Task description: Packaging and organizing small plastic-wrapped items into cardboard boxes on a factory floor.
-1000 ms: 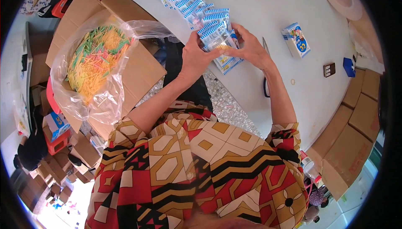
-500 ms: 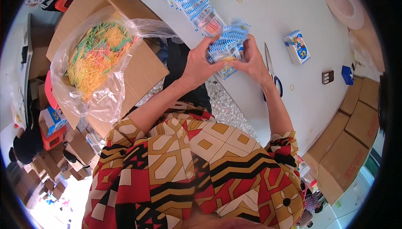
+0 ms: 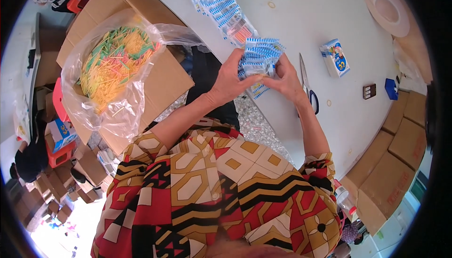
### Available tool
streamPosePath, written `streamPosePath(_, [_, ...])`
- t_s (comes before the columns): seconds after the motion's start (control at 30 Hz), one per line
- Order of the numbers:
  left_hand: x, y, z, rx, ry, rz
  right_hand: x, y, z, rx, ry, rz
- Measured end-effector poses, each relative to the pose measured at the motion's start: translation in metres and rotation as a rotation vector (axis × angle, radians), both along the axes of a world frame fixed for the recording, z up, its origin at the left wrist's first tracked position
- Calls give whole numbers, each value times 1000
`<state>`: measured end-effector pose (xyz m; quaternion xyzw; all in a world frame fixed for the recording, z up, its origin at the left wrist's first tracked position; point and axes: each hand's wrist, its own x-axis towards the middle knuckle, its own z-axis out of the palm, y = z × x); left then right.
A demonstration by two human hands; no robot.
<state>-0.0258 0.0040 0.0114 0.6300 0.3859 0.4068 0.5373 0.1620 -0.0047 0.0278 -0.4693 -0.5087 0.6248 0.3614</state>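
Between my two hands is a stack of small clear sachets [image 3: 260, 56] with blue-and-white patterned edges, held over the near edge of the table. My left hand [image 3: 230, 77] grips the stack's left side, and my right hand [image 3: 285, 80] its right side; the thumbs come close together at the front. Just beyond lies a long overlapping row of similar sachets [image 3: 214, 4], the nearest showing pinkish sticks inside. Scissors [image 3: 305, 81] with dark handles rest beside my right wrist. Farther right stands a small blue-and-white box [image 3: 335, 58] with a printed picture.
At left, an open carton [image 3: 167, 76] holds a clear plastic bag [image 3: 125, 105] full of thin yellow, green and pink sticks [image 3: 110, 65]. On the white table [image 3: 325, 13] are a small dark case [image 3: 369, 91], a blue object [image 3: 391, 87] and a tape roll [image 3: 386, 9]. Cartons [image 3: 386, 182] line the right.
The stack has straightened in my hands; its blurred top edge now stands sharp and upright. Both hands stay around it. The view has shifted slightly.
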Motion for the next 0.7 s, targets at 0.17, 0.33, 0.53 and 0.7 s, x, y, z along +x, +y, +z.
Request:
streamPosePath(0.17, [4,12,25,561,43,45,2,-10,18,339,-84,-117])
streamPosePath(0.33, [5,12,5,414,11,3,5,-3,6,316,-176,-52])
streamPosePath(0.53, [12,19,1,163,-56,-19,9,3,-7,193,-22,-6])
streamPosePath(0.7, [36,20,2,270,-183,84,1,11,7,230,-91,1])
